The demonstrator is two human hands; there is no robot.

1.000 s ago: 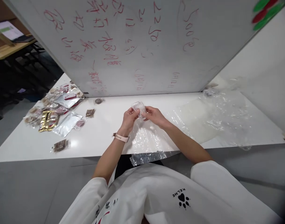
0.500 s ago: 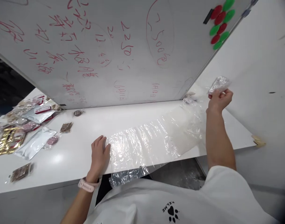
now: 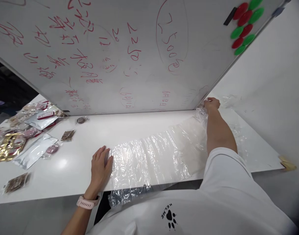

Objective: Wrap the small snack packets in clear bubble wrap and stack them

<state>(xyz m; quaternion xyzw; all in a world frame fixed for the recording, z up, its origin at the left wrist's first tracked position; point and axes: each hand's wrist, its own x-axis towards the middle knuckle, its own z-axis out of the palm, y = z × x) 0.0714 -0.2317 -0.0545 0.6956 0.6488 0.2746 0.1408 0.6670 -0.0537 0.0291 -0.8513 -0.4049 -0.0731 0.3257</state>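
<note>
My left hand [image 3: 99, 166] lies on the white table with its fingers out flat, at the left edge of a row of clear plastic bags [image 3: 154, 153]. The bags overlap one another, and their near end hangs over the table edge. My right hand [image 3: 212, 103] is reached out to the lower right corner of the whiteboard, beside crumpled clear plastic [image 3: 201, 115]. Its fingers are curled, and what they grip is hidden. More thin clear plastic [image 3: 229, 100] lies just to the right of that hand.
The whiteboard [image 3: 144, 78] stands along the back of the table [image 3: 73, 163]. At left are silver pouches [image 3: 36, 151], a gold packet [image 3: 9, 147] and several small packets. A brown-filled packet [image 3: 17, 182] lies near the front edge. A wall rises at right.
My right hand has moved down and left from the wall side to the whiteboard corner; the crumpled clear plastic it held up no longer shows in it. My left hand stays on the table.
</note>
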